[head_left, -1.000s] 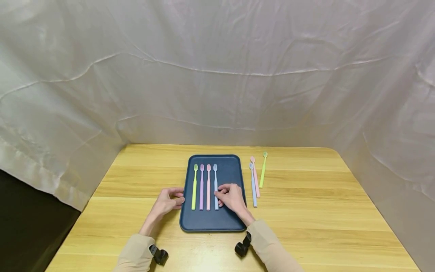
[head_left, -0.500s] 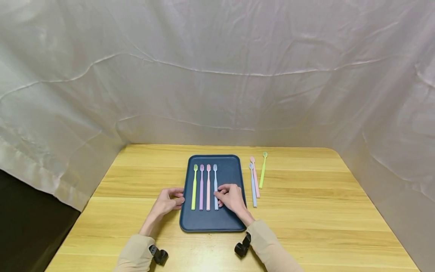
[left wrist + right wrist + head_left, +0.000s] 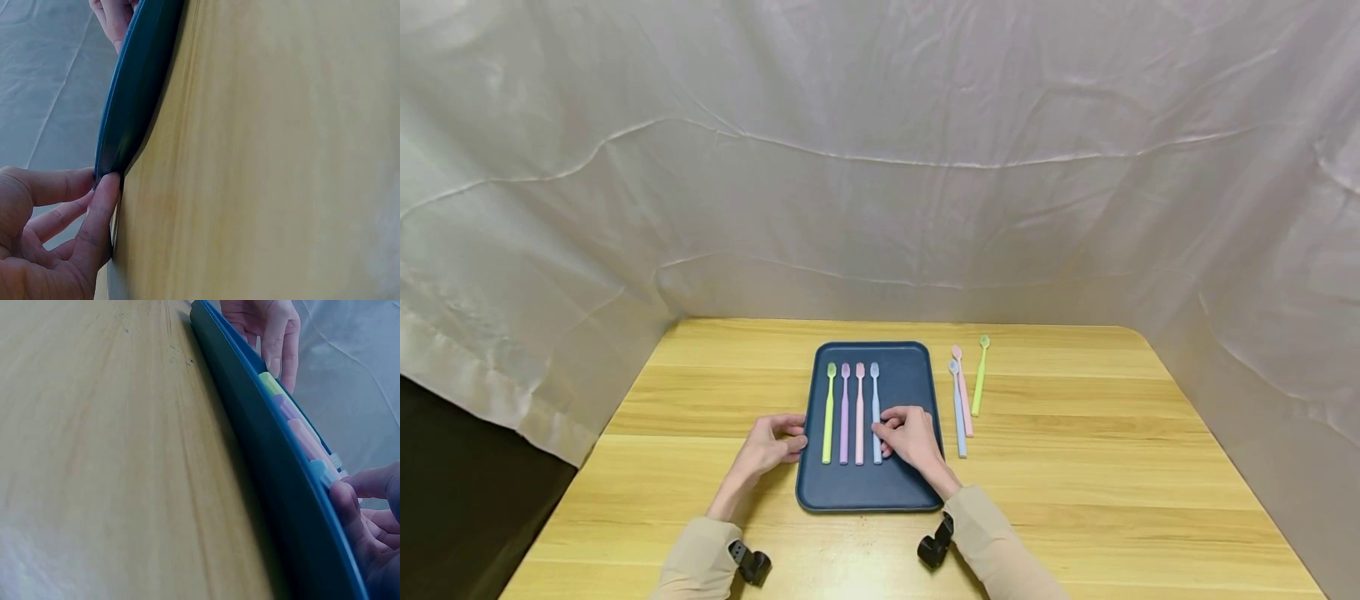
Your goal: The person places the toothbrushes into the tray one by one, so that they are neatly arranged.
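Observation:
On the dark blue tray (image 3: 865,492) lie a yellow-green toothbrush (image 3: 828,425), a purple toothbrush (image 3: 845,425), a pink toothbrush (image 3: 860,425) and a light blue toothbrush (image 3: 876,392), side by side with heads away from me. My right hand (image 3: 912,433) pinches the light blue one's handle between thumb and index finger. In the right wrist view, that pinch sits at the blue handle (image 3: 322,472). My left hand (image 3: 767,442) touches the tray's left edge with its fingertips, fingers fairly extended. In the left wrist view, its thumb and index finger meet the tray's edge (image 3: 128,125).
Right of the tray, a second light blue toothbrush (image 3: 959,417) and a second pink toothbrush (image 3: 966,408) lie close together on the wooden table (image 3: 1112,467). Another yellow-green toothbrush (image 3: 981,379) lies beside them. Grey cloth (image 3: 880,208) hangs around the back and sides.

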Demonstrator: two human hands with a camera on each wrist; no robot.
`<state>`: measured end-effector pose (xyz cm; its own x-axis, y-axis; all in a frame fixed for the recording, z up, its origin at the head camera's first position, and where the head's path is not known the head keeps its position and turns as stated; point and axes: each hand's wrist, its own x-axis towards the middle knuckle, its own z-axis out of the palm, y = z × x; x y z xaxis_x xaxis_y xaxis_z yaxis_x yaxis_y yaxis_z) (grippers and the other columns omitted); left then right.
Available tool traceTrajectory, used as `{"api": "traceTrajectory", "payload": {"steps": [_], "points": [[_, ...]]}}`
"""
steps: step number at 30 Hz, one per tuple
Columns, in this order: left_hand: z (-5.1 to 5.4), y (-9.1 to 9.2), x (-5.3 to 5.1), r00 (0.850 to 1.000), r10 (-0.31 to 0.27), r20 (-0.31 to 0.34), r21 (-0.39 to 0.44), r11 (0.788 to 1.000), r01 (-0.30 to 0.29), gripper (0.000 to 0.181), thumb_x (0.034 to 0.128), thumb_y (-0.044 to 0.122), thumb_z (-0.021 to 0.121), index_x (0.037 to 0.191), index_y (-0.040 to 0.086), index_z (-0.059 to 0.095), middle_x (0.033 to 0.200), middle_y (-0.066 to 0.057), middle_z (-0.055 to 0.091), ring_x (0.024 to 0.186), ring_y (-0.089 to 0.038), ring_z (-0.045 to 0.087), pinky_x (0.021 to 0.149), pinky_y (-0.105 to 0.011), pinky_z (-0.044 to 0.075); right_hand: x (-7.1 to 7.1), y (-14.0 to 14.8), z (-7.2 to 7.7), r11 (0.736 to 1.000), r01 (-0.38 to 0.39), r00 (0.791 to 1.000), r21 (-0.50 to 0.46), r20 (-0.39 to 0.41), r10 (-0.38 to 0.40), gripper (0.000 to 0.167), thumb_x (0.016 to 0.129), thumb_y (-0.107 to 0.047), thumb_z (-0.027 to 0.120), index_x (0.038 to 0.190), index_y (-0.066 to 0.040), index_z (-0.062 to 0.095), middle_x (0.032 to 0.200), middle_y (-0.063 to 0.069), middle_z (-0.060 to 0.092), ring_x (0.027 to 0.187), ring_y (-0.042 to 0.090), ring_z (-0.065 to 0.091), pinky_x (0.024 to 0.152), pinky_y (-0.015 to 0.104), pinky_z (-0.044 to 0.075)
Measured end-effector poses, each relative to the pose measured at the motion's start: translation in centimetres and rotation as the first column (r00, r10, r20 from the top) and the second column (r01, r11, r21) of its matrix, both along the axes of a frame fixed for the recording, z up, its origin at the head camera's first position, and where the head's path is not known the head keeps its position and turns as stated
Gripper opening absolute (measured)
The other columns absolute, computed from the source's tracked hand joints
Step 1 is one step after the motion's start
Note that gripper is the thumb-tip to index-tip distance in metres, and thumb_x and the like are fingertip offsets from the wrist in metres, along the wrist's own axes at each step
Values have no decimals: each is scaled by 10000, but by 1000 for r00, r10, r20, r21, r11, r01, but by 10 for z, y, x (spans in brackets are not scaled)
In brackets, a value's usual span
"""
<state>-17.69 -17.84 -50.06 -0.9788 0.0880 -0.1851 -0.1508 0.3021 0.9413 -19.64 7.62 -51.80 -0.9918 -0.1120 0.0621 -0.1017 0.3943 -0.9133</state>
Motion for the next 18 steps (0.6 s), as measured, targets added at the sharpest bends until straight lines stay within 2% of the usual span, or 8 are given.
{"api": "traceTrajectory", "payload": {"steps": [18], "points": [[-1, -1, -1, 1000, 11, 21, -3, 1000, -11, 414, 897, -68, 650, 1300, -132, 583, 1049, -230, 651, 774, -132, 656, 682, -288, 641, 0, 0, -2, 1000, 1, 1000, -18, 2, -1, 282, 872, -101, 761, 1084, 81, 713, 726, 128, 695, 466, 104, 638, 466, 270, 580]]}}
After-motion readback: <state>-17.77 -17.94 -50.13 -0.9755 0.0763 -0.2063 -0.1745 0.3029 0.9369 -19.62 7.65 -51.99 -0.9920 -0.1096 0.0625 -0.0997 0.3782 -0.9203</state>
